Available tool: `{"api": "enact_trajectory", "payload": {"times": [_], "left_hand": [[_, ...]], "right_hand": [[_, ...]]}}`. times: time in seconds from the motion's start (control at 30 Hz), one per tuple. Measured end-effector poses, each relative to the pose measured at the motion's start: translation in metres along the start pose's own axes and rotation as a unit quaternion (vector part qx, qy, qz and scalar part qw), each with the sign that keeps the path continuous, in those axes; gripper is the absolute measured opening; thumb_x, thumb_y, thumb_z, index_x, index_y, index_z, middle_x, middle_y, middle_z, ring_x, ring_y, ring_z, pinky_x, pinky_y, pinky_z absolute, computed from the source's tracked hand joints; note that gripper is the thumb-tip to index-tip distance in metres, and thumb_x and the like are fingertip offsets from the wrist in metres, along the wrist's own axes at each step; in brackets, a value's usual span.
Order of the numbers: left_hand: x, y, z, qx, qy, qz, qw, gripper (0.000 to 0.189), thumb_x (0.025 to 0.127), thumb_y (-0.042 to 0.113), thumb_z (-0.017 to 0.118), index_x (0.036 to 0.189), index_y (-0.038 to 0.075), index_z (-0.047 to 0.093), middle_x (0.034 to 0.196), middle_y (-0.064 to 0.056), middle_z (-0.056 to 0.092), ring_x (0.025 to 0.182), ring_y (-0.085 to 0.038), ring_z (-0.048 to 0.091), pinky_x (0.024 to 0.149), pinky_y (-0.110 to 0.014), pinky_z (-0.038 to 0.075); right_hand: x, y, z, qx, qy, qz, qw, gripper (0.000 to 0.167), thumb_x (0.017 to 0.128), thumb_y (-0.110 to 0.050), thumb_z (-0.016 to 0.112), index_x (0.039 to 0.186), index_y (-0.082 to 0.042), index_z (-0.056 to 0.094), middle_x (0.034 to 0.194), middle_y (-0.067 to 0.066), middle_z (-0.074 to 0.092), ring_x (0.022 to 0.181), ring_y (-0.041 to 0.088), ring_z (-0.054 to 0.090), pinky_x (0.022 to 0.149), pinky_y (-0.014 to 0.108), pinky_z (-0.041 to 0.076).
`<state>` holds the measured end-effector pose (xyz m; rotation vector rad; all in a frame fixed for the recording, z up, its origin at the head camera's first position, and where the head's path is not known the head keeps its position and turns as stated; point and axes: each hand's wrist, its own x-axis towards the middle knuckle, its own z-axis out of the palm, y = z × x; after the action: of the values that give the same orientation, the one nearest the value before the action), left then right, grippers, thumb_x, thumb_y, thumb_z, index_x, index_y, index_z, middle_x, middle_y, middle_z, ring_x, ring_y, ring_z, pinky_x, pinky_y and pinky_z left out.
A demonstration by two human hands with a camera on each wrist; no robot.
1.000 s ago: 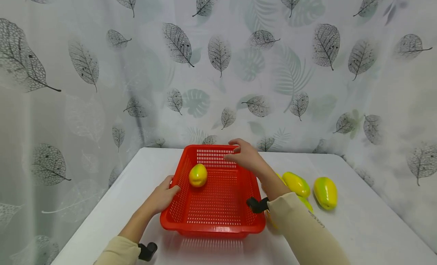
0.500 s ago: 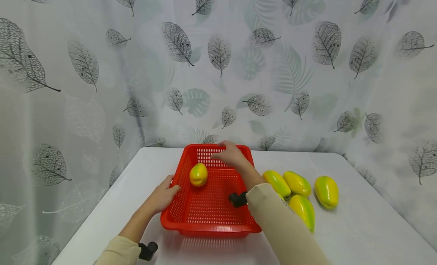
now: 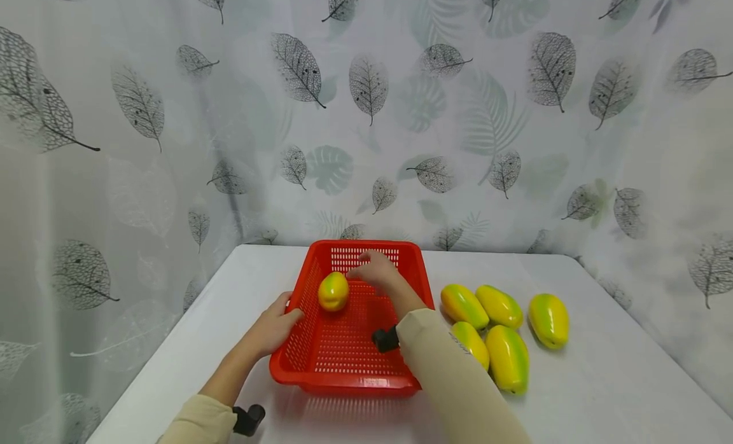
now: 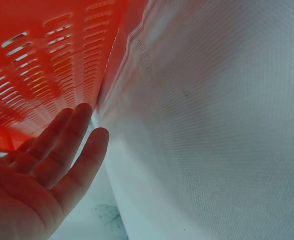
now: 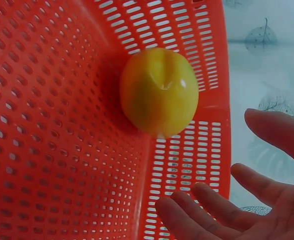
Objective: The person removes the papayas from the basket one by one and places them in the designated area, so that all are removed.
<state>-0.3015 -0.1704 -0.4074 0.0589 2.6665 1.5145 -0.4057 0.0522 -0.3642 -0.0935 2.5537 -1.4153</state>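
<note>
A red perforated plastic basket (image 3: 366, 329) stands on the white table. My left hand (image 3: 273, 326) holds its left rim, thumb over the edge; in the left wrist view the fingers (image 4: 69, 150) lie along the outer wall. Inside the basket, toward the back left, sits one glossy yellow-green fruit (image 3: 333, 291) that looks like a papaya. My right hand (image 3: 380, 272) hovers over the basket to the right of this fruit, fingers spread and holding nothing. The right wrist view shows the fruit (image 5: 159, 92) apart from the fingers (image 5: 211, 205).
Several more yellow-green fruits (image 3: 508, 358) lie on the table (image 3: 618, 367) right of the basket, one (image 3: 548, 320) apart from the others. A leaf-patterned curtain (image 3: 366, 145) hangs behind the table and at its sides. The right sleeve (image 3: 452, 374) passes over the basket's right front corner.
My right hand has moved left and slightly down over the basket, toward the fruit inside. The fruits on the right have come into fuller view. The left hand and basket have stayed put.
</note>
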Motion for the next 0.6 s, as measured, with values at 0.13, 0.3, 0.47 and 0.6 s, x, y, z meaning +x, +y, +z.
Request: {"api": "enact_trajectory", "payload": {"times": [0.13, 0.3, 0.47, 0.6], "left_hand": [[0.0, 0.0, 0.001, 0.002, 0.001, -0.001, 1.0, 0.05, 0.103, 0.018, 0.045, 0.148, 0.0, 0.039, 0.116, -0.023, 0.065, 0.081, -0.023, 0.071, 0.07, -0.04, 0.065], [0.0, -0.001, 0.001, -0.001, -0.002, -0.002, 1.0, 0.049, 0.103, 0.018, 0.045, 0.148, -0.001, 0.039, 0.116, -0.023, 0.065, 0.08, -0.023, 0.07, 0.069, -0.04, 0.065], [0.001, -0.001, 0.001, 0.003, -0.001, 0.001, 1.0, 0.049, 0.103, 0.019, 0.045, 0.148, 0.0, 0.04, 0.115, -0.022, 0.065, 0.08, -0.023, 0.071, 0.069, -0.04, 0.065], [0.002, -0.002, 0.001, 0.001, -0.001, 0.0, 1.0, 0.048, 0.103, 0.019, 0.045, 0.148, 0.0, 0.04, 0.114, -0.023, 0.065, 0.079, -0.023, 0.071, 0.068, -0.039, 0.064]], "right_hand": [[0.003, 0.001, 0.005, -0.013, -0.015, 0.006, 0.9998, 0.065, 0.088, -0.026, 0.077, 0.145, -0.005, 0.052, 0.145, 0.017, 0.056, 0.127, 0.038, 0.055, 0.104, 0.06, 0.052], [0.006, -0.001, 0.015, -0.044, -0.037, 0.003, 0.9983, 0.072, 0.087, -0.027, 0.078, 0.149, -0.004, 0.049, 0.149, 0.018, 0.054, 0.133, 0.039, 0.053, 0.11, 0.058, 0.048], [0.008, -0.003, 0.025, -0.035, -0.039, 0.012, 0.9985, 0.074, 0.085, -0.024, 0.08, 0.148, -0.003, 0.049, 0.144, 0.018, 0.056, 0.128, 0.038, 0.053, 0.112, 0.056, 0.047], [0.009, -0.003, 0.031, -0.035, -0.04, 0.014, 0.9985, 0.075, 0.085, -0.023, 0.08, 0.149, -0.001, 0.047, 0.144, 0.019, 0.055, 0.128, 0.038, 0.053, 0.112, 0.056, 0.046]]}}
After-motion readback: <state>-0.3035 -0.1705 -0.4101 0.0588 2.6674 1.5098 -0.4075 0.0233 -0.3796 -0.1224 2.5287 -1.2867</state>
